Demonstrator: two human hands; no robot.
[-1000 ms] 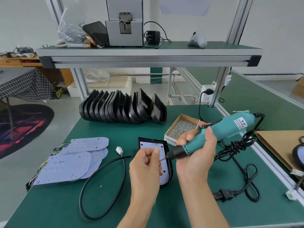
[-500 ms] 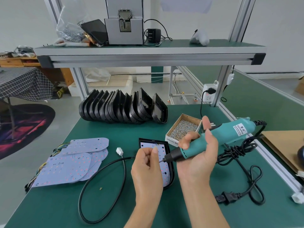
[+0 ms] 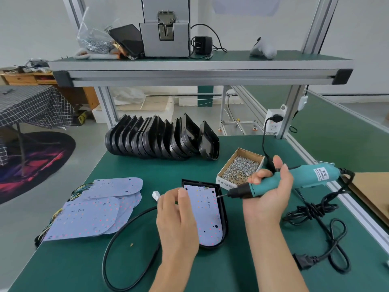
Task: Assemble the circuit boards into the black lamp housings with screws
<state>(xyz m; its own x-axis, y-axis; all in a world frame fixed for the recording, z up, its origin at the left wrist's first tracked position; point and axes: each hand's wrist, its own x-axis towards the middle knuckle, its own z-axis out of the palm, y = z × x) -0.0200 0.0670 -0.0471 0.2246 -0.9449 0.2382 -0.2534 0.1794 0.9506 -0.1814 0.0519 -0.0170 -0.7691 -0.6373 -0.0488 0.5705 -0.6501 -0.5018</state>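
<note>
A black lamp housing [image 3: 225, 217] lies flat on the green bench with a pale circuit board [image 3: 207, 218] seated inside it. My right hand [image 3: 270, 191] grips a teal electric screwdriver [image 3: 294, 179]. Its bit tip [image 3: 220, 196] carries a small screw and hovers at the board's upper right edge. My left hand [image 3: 176, 220] is over the housing's left side with curled fingers and the thumb on the forefinger; I cannot see anything in it. A cardboard box of screws [image 3: 242, 165] stands just behind the screwdriver.
Several loose circuit boards [image 3: 90, 216] with coloured wires are piled at the left. A row of empty black housings [image 3: 160, 142] stands at the back. A black cable [image 3: 117, 239] with a white connector [image 3: 155, 195] loops in front; the screwdriver's cord [image 3: 315, 213] lies right.
My left hand has drawn back from the bit tip, leaving a screw on it. The screwdriver has tilted flatter, its tip now nearer the board's right edge.
</note>
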